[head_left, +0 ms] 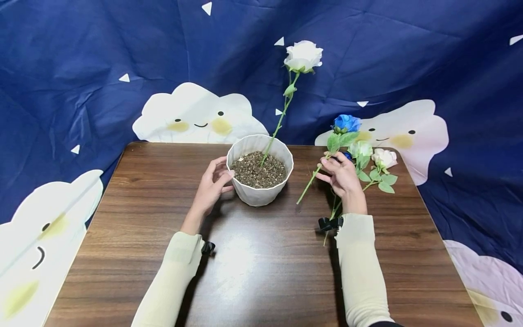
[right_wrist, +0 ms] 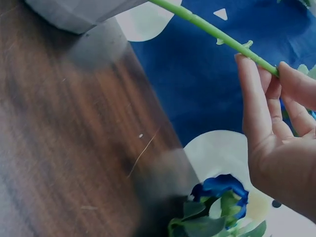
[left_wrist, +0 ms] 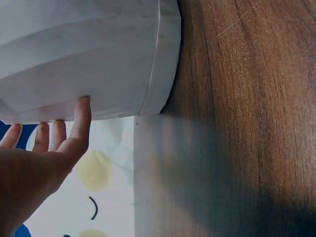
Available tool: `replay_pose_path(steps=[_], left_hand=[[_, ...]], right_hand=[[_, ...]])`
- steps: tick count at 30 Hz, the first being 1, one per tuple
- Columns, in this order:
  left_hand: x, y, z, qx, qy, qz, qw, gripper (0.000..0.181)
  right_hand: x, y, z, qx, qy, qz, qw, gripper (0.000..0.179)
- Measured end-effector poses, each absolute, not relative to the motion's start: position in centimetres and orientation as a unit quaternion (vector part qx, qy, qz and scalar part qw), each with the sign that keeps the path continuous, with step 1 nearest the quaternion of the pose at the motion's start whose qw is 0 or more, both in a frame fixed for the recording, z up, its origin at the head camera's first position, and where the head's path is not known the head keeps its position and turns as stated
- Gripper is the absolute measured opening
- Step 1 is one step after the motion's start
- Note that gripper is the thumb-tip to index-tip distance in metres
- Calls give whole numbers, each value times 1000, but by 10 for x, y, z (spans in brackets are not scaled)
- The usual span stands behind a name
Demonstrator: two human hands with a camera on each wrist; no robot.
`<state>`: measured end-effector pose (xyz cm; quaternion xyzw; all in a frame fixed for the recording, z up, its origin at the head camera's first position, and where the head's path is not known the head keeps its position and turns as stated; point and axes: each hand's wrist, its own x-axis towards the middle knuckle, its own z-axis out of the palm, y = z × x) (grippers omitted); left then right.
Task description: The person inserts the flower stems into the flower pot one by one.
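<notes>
A white faceted flowerpot (head_left: 257, 196) filled with dark soil (head_left: 255, 172) stands near the table's far edge. One tall white rose (head_left: 303, 56) rises from the soil, leaning right. My left hand (head_left: 212, 184) rests against the pot's left side, fingertips on its wall, as the left wrist view also shows. Right of the pot, my right hand (head_left: 342, 177) pinches the green stem (right_wrist: 212, 30) of a blue rose (head_left: 346, 123) between thumb and fingers. That rose is held tilted, bloom up and to the right, its bare stem end pointing down toward the pot side.
Beyond my right hand lie more roses on the table: a pale pink-white rose (head_left: 384, 158), a greenish-white rose (head_left: 360, 149) and another blue rose (right_wrist: 224, 190), partly hidden. A dark blue cloth (head_left: 102, 54) with smiling clouds hangs behind the brown wooden table (head_left: 261, 272).
</notes>
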<state>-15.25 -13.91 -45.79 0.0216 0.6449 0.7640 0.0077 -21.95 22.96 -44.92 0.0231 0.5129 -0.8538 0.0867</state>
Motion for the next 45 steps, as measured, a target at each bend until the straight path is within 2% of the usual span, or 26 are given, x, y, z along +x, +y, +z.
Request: replay_pose_path(steps=[25, 32, 45], left_hand=[[-152, -139, -457, 24, 641, 767, 11, 53], [-152, -140, -457, 24, 639, 769, 9, 53], [-152, -140, -457, 24, 639, 769, 10, 53]], right_hand=[[-219, 211, -399, -31, 418, -908, 9, 15], [-221, 203, -376, -50, 418, -907, 0, 21], [-223, 175, -352, -81, 450, -888, -37, 16]])
